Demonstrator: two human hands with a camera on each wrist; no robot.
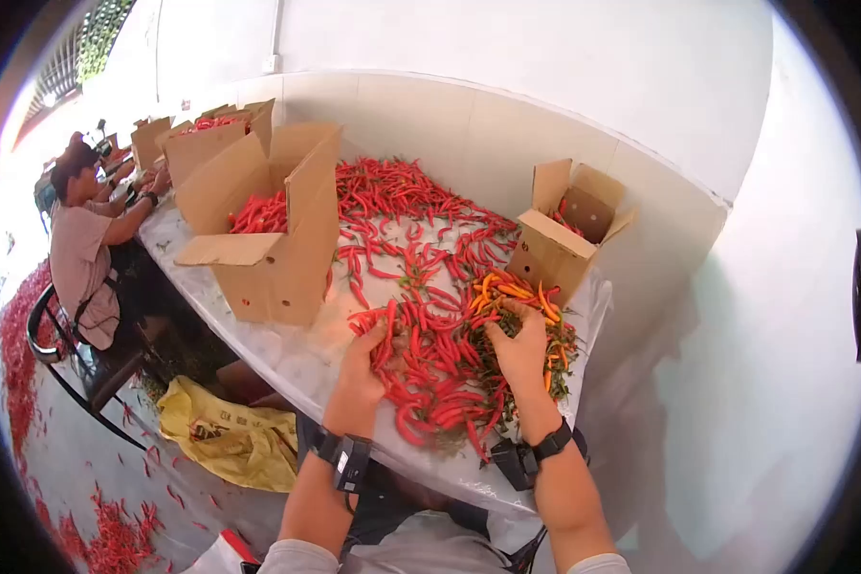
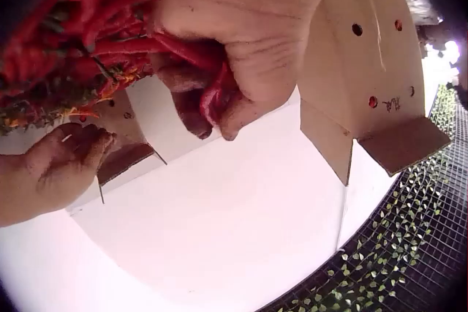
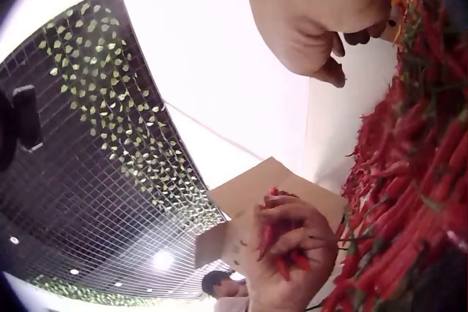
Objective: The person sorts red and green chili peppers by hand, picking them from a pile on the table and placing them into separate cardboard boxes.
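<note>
My left hand (image 1: 358,375) grips several red chili peppers (image 3: 268,242) at the front left of the pile. In the left wrist view, a red chili (image 2: 191,50) runs between its thumb and curled fingers. Over the right side of the heap, my right hand (image 1: 523,358) reaches down with thumb and fingers apart, close to orange chilies (image 1: 507,284) and green stems. No pepper shows between its fingers in the right wrist view. Loose red chilies (image 1: 440,349) lie between the two hands.
A large open carton (image 1: 275,273) with red chilies stands left, a smaller carton (image 1: 551,251) at the back right. More red chilies (image 1: 392,191) spread toward the wall. Another person (image 1: 88,244) sits at the table's far left. A yellow sack (image 1: 222,440) lies below the table edge.
</note>
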